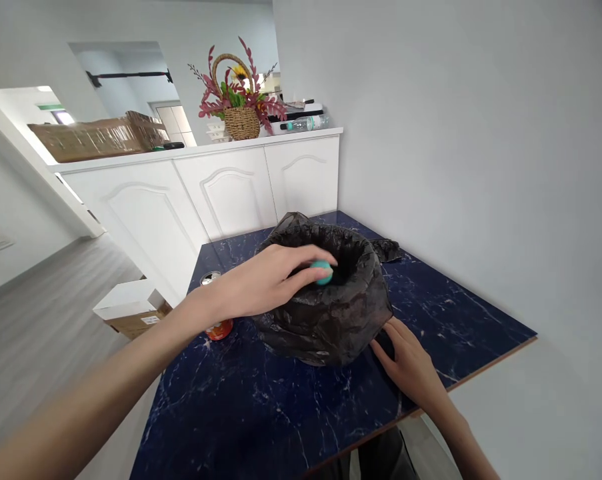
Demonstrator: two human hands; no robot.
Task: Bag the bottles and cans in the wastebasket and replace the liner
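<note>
My left hand reaches in from the left over the rim of a bin lined with a black plastic bag. Its thumb and fingers are closed on a small round teal ball, held at the bin's opening. How deep the bin goes is hidden in shadow. My right hand lies low on the blue marbled table, thumb and fingers apart, with its fingertips against the lower right of the bag. Partly behind my left forearm stands a red and orange can with a metal top.
Behind the bin lies a crumpled piece of black plastic by the wall. The white cabinet at the table's far end carries a flower basket, a clear bottle and a cardboard box. Another box is on the left.
</note>
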